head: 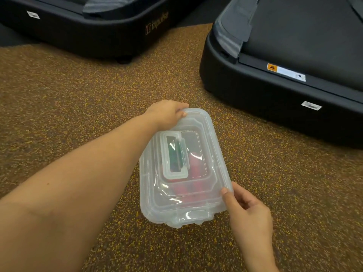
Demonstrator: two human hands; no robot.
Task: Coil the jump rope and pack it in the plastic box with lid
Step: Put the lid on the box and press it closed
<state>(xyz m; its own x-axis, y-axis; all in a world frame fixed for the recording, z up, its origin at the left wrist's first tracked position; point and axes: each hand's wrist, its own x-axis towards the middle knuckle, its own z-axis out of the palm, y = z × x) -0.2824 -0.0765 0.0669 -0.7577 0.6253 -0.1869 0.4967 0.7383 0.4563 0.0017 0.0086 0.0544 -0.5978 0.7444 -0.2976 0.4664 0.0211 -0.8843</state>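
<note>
A clear plastic box (pixel 183 167) sits at the frame's centre, its lid (pixel 188 195) on with a flat folded handle (pixel 173 155). Red and green jump rope parts (pixel 194 173) show blurrily through it.

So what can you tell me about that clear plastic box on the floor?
The box is a rounded rectangle of see-through, slightly milky plastic, lying flat on the speckled brown floor. Its lid is on, with a fold-down handle lying flat in a recess on top. Red and green shapes, blurred by the plastic, show inside. The left hand grips the far end; the right hand holds the near right corner, thumb on the lid's rim. Whether the lid is latched cannot be seen.
</note>
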